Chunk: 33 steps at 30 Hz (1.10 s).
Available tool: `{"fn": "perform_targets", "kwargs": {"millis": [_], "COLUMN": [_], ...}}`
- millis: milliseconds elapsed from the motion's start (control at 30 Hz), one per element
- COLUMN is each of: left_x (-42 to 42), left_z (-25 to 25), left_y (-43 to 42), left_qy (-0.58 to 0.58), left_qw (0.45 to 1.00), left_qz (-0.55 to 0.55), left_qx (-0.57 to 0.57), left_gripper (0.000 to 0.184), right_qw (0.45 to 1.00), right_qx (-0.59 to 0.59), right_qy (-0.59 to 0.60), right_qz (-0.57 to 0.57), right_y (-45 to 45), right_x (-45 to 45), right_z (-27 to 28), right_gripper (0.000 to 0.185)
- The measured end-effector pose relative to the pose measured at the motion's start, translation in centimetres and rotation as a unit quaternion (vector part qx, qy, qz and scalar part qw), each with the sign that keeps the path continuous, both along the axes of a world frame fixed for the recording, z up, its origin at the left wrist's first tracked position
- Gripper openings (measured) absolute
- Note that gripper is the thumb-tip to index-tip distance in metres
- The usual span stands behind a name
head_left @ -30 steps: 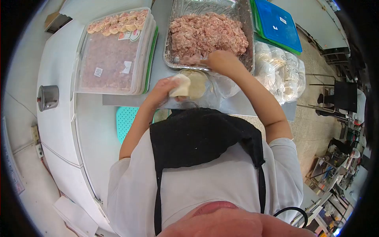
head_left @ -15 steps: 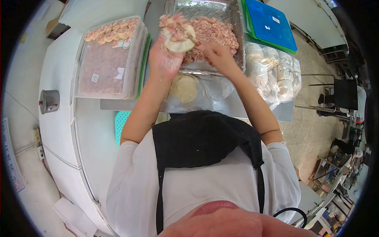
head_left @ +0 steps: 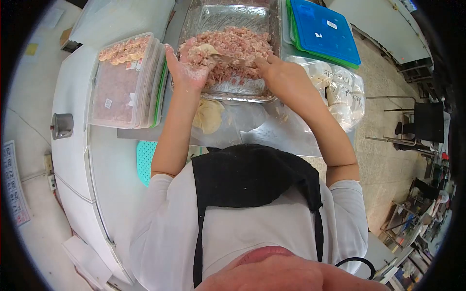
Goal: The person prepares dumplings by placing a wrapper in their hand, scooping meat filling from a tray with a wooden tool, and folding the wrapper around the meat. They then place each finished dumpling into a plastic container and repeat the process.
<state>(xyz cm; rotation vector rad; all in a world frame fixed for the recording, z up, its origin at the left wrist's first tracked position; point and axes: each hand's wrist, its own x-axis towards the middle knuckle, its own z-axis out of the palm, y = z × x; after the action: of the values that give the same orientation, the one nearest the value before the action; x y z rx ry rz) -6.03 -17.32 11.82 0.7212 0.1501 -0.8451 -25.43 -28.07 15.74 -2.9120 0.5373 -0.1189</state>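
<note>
A metal tray (head_left: 233, 10) holds a mound of raw minced meat (head_left: 242, 43). At its near left side, my left hand (head_left: 188, 73) is cupped, thumb raised, around a dough wrapper (head_left: 208, 49) with meat on it; how far it is folded is hard to see. My right hand (head_left: 286, 80) grips a thin flat spatula (head_left: 233, 60), whose tip reaches the wrapper. White residue marks my left palm. More pale round wrappers (head_left: 208, 116) lie on plastic just below the tray.
Stacked clear containers (head_left: 116, 92) with folded dumplings in the top one stand left. Blue and green lids (head_left: 325, 34) lie at the back right, above a plastic bag of white rounds (head_left: 344, 97). A metal cup (head_left: 61, 126) is far left and a turquoise perforated basket (head_left: 145, 162) sits below the table edge.
The wrapper, spread wide on my left palm before, now shows only a small pale part beside the meat. My right hand has turned, with the spatula pointing left to the wrapper. The view has shifted slightly.
</note>
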Motion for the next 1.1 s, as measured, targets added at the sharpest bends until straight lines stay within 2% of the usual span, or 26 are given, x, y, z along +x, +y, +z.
{"fn": "perform_targets", "kwargs": {"millis": [33,100,233,300,333,367,400,433,467,500,533,600,633,700,833,900,933,1000,1100], "left_x": [0.2,0.5,-0.4,0.0,0.1,0.1,0.1,0.1,0.2,0.4,0.7,1.8,2.3,3.1,2.0,4.1,5.0,5.8,5.2], "left_z": [-0.1,0.0,0.9,0.2,0.4,0.8,1.4,2.2,3.1,3.6,3.5,3.3,2.7,1.2,0.8,-0.6,-2.0,-3.8,-3.4], "left_y": [-0.2,-0.7,-0.8,-0.5,-0.1,0.8,1.3,1.4,1.5,1.7,1.8,1.8,1.9,2.0,1.8,0.8,0.6,0.5,1.3], "left_qy": [-0.003,0.020,0.001,-0.181,-0.184,-0.314,-0.435,-0.436,-0.584,-0.711,-0.710,-0.647,-0.646,-0.673,-0.709,-0.609,-0.609,-0.525,-0.565], "left_qw": [1.000,0.997,0.999,0.980,0.980,0.943,0.883,0.883,0.783,0.656,0.656,0.653,0.654,0.617,0.627,0.637,0.637,0.726,0.713], "left_qz": [0.001,-0.015,0.027,-0.047,-0.045,-0.105,-0.163,-0.160,-0.164,-0.163,-0.162,-0.306,-0.305,-0.292,-0.222,-0.355,-0.353,-0.312,-0.306], "left_qx": [0.002,-0.075,-0.046,-0.063,-0.062,0.004,0.071,0.072,0.135,0.193,0.196,0.247,0.248,0.285,0.234,0.313,0.312,0.317,0.279], "left_gripper": [0.068,0.066,0.065,0.059,0.059,0.056,0.054,0.054,0.055,0.057,0.057,0.051,0.051,0.043,0.033,0.040,0.040,0.041,0.048], "right_qw": [1.000,0.989,0.977,0.923,0.922,0.916,0.900,0.899,0.897,0.893,0.892,0.912,0.912,0.908,0.911,0.943,0.943,0.987,0.984], "right_qx": [0.002,0.032,0.051,0.232,0.232,0.317,0.398,0.398,0.419,0.439,0.440,0.380,0.381,0.365,0.359,0.284,0.282,0.073,0.068], "right_qy": [-0.003,-0.136,-0.191,-0.298,-0.301,-0.239,-0.174,-0.174,-0.130,-0.086,-0.085,-0.110,-0.109,-0.160,-0.129,-0.091,-0.091,-0.130,-0.146], "right_qz": [0.001,0.057,0.084,0.065,0.068,0.057,0.045,0.048,0.049,0.049,0.052,0.106,0.108,0.129,0.160,0.150,0.151,0.051,0.074], "right_y": [-0.1,0.0,-2.9,-4.5,-4.9,-5.2,-5.3,-5.1,-4.9,-4.7,-4.6,-4.3,-4.1,-4.1,-7.0,-8.5,-7.7,-5.3,-2.8], "right_x": [0.1,0.7,0.8,0.1,-0.1,-0.4,-0.7,-0.9,-1.2,-1.2,-1.1,-0.6,-0.3,0.5,1.8,2.3,2.0,1.4,1.6], "right_z": [-0.7,-3.1,-4.2,-3.7,-3.3,-2.9,-2.4,-1.4,-0.4,0.1,-0.1,-1.3,-2.0,-3.7,-7.0,-7.2,-6.5,-4.3,-6.0], "right_gripper": [0.026,0.027,0.028,0.031,0.031,0.034,0.036,0.036,0.033,0.031,0.031,0.032,0.032,0.034,0.034,0.031,0.031,0.032,0.031]}}
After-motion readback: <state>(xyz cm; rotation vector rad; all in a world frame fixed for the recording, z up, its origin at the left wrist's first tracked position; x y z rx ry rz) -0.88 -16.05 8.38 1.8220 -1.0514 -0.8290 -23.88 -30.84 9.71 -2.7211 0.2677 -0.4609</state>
